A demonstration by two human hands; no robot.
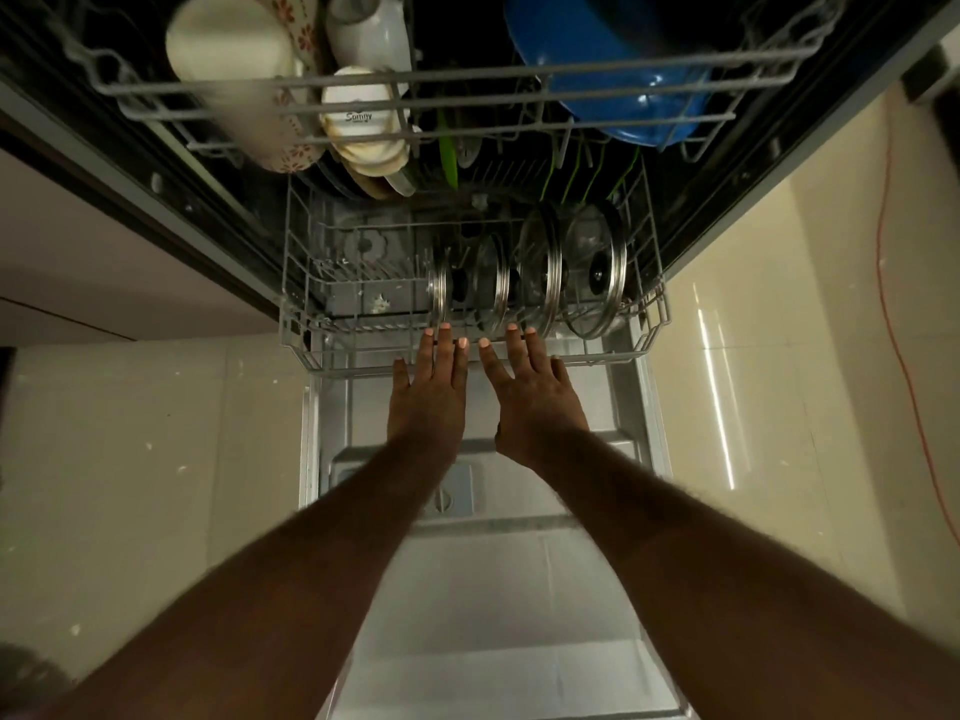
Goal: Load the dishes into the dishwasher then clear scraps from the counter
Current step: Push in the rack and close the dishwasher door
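At the open dishwasher (727,189), over its lowered door (493,589), the person is standing with both arms stretched toward the lower rack (602,357). The left hand (428,392) and the right hand (530,394) are lying side by side, flat and released, with fingers straight and grasping nothing. Their fingertips are reaching the rack's front rail, though whether they are actually pressing on it cannot be told.

The rack is sitting partly drawn out above the door. It is carrying several glass lids (592,275) standing on edge in a row across its right half, while its left half is showing mostly bare wire. Above it, the upper rack (467,77) is holding pale cups (228,49) and a blue bowl (623,70).

Handling, as a judgement: the lower rack is appearing to be stiff coated wire, light in itself and little weighted by the lids. It is likely moving freely under a flat push on the front rail, shared evenly by both hands to avoid skewing. The lids are glass with metal rims, fragile and prone to knocking together, so a slow push is looking safer than a shove.
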